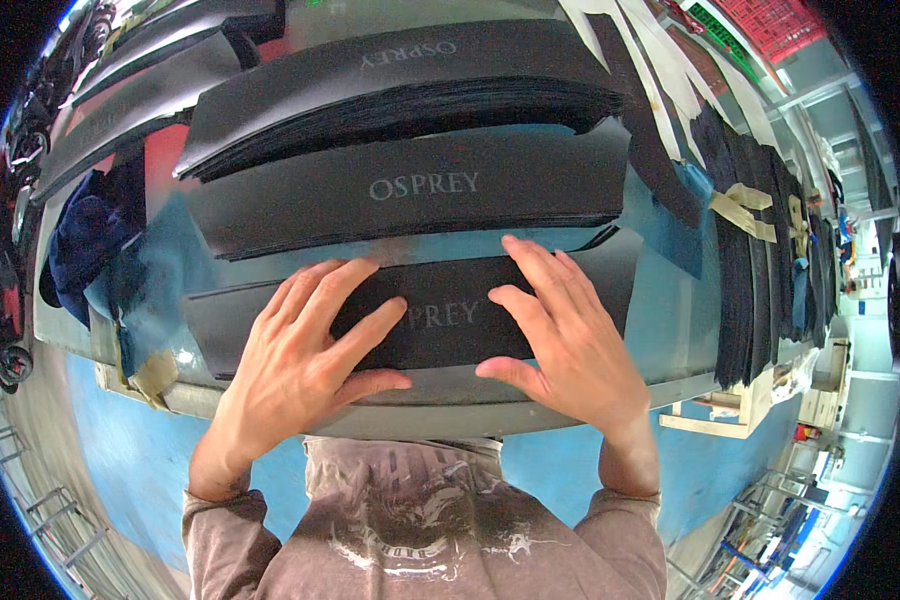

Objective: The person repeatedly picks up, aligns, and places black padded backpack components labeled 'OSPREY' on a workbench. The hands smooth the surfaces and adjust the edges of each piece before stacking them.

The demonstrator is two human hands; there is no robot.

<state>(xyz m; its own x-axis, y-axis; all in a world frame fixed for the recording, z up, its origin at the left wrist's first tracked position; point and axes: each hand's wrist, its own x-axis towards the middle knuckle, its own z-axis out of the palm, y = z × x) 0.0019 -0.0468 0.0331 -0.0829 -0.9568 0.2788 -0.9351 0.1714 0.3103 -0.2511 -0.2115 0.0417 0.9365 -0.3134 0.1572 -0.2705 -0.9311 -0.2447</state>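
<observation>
A long black sheet (435,345) with pale lettering lies nearest me on the table, at least one more sheet edge showing at its left end. My left hand (310,335) rests over its left part, fingers spread, fingertips around the far edge. Over the right part, my right hand (570,340) has its fingers apart, the thumb by the near edge. Neither hand grips anything. Just beyond lies a stack of similar black sheets (425,185), its right corner slightly fanned. Farther back, a thicker stack of black sheets (400,65) has many layered edges showing.
The grey table (420,415) curves along its near edge. Dark blue cloth (95,235) lies bunched at the left, near more black stacks (130,125). White strips (660,70) lie at the far right. Dark bundles (745,270) hang over the right edge, above a wooden frame (735,415).
</observation>
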